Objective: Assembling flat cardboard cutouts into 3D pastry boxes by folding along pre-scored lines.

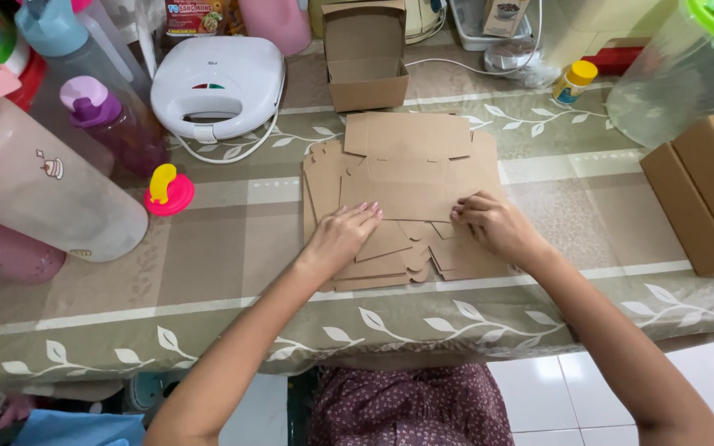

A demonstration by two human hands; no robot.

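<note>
Surface: a table [233,272] under a leaf-patterned cloth.
Centre: flat cardboard blanks [406,177] lay stacked.
Upper left: a white sandwich maker [218,83] sat.
Top centre: a folded box [365,62] stood.

Both hands press on a stack of flat cardboard box blanks [406,177] on the leaf-patterned tablecloth [208,248]. The left hand [342,235] lies flat; the right hand [493,225] pinches an edge. 1 folded box [365,58] stands behind.

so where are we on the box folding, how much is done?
Done: one assembled cardboard box stands open at the back of the table, and more built boxes sit at the right edge. In hand: both the left hand and right hand press on the top flat blank; no flap raised yet. Left: the stack of flat blanks underneath, count unclear.
</note>
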